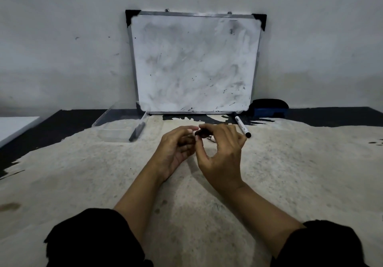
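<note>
My two hands meet over the middle of the worn table. My right hand (220,153) pinches a black marker (204,132) between thumb and fingers; most of the marker is hidden behind the hand. My left hand (177,147) has its fingers curled beside the marker's dark end, fingertips touching it. A smudged whiteboard (194,63) leans upright against the wall behind. A second marker (242,127), white with a black cap, lies on the table at the board's lower right. A blue and black eraser (268,107) sits to the right of the board.
A clear plastic tray (116,130) stands at the left of the board, with a dark marker (137,131) resting on its right wall. A white panel (14,128) lies at the far left edge. The table (83,184) has a peeling pale surface on black.
</note>
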